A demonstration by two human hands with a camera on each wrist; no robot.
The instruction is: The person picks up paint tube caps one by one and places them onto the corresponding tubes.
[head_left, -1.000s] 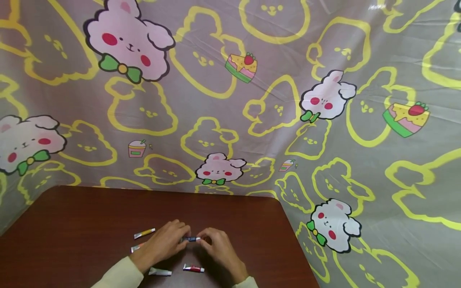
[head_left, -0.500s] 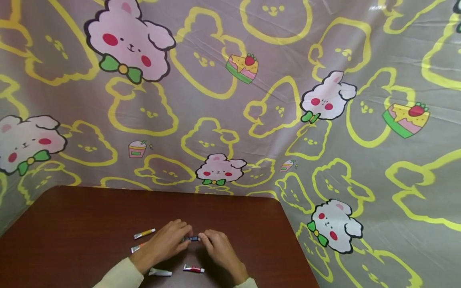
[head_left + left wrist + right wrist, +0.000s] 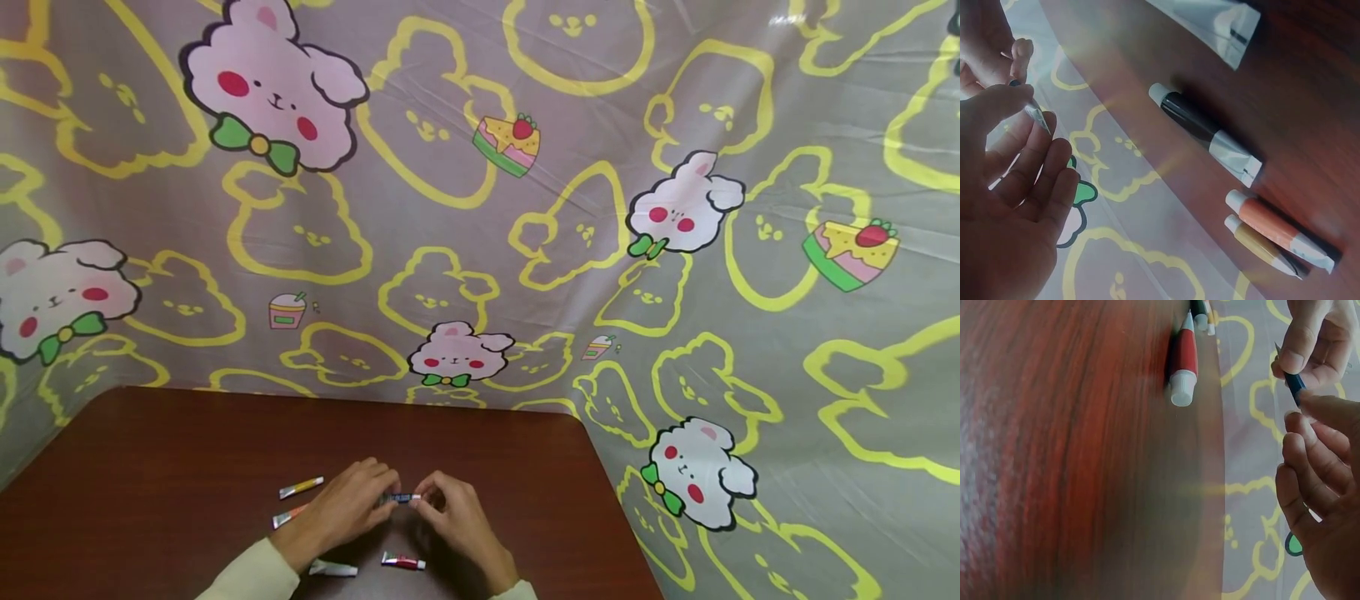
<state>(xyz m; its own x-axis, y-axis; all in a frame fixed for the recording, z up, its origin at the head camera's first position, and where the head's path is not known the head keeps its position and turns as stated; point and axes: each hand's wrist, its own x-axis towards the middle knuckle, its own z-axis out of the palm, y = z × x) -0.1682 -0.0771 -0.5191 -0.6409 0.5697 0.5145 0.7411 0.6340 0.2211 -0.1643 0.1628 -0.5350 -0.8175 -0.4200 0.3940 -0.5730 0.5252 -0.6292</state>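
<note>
A small dark blue paint tube (image 3: 403, 498) with a white cap is held between both hands. My left hand (image 3: 348, 504) pinches its silver body between thumb and fingers, the other fingers stretched out below in the left wrist view. The thumb and fingertips of my right hand (image 3: 459, 518) pinch the capped end, hiding part of the cap. In the right wrist view, the blue tube (image 3: 1294, 383) spans the short gap between the two hands. Nearest below them on the table lies a red paint tube (image 3: 403, 561).
A yellow tube (image 3: 301, 487) and a partly covered orange tube (image 3: 289, 516) lie left of the left forearm. A dark tube with a white cap (image 3: 1188, 117) rests closer to the person. Patterned cloth (image 3: 450, 208) rises behind and right of the brown table (image 3: 187, 450).
My right fingers closed over the cap half a second ago, then moved slightly right, so some of the white cap shows again. My left hand stays almost still on the tube.
</note>
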